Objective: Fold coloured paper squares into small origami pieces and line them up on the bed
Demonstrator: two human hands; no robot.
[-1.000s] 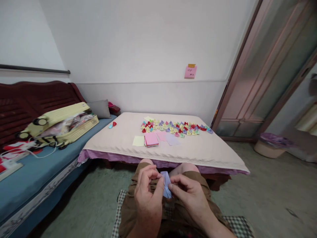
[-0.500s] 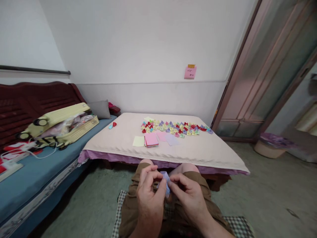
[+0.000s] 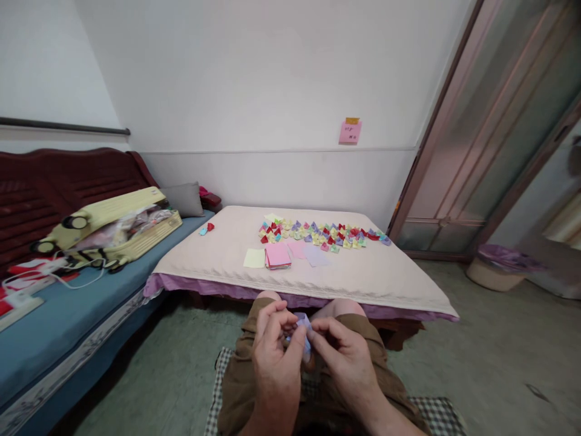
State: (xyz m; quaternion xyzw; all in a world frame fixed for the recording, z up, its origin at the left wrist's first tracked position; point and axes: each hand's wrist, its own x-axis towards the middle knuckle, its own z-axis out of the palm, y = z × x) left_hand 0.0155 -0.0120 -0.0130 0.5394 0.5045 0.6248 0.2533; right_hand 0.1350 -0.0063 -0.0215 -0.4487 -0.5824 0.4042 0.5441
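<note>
Between my hands, just above my lap, is a partly folded lilac paper (image 3: 305,346). My left hand (image 3: 278,351) is closed on its left side, thumb in front and fingers behind. My right hand (image 3: 345,351) pinches its right edge between thumb and fingertips. The fingers hide part of the paper. Ahead on the covered table (image 3: 213,248) lie a stack of square paper (image 3: 278,255) with pink on top, a pale yellow sheet (image 3: 254,258), a pink sheet (image 3: 297,249) and a lilac sheet (image 3: 318,255). Behind them spread several small folded paper pieces (image 3: 327,233).
A red folded piece (image 3: 210,226) and a blue one (image 3: 203,232) lie at the table's left. An open yellow suitcase (image 3: 122,233) rests on the blue-covered bench (image 3: 109,290). A lined bin (image 3: 497,269) stands on the floor at right. A pink note (image 3: 350,132) hangs on the wall.
My left fingers have shifted slightly on the lilac paper, and its upper part sits a little differently. Both hands keep hold of it in nearly the same place.
</note>
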